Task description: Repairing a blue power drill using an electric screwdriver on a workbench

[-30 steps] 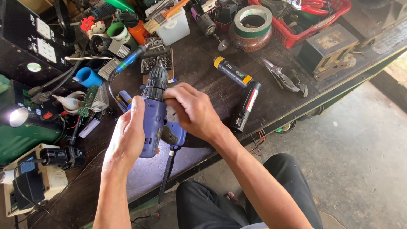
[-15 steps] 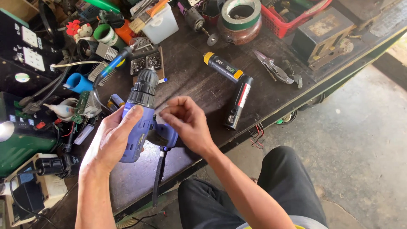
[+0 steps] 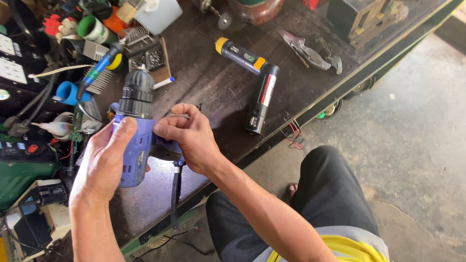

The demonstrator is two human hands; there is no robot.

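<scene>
The drill in the grip has a smooth blue plastic body with a slight sheen, and a matt black ribbed chuck at its far end. Under the grip the bench is dark, worn and dull, scuffed in patches. Beyond the grip to the right lie two glossy black plastic torches and dull grey metal snips.
</scene>
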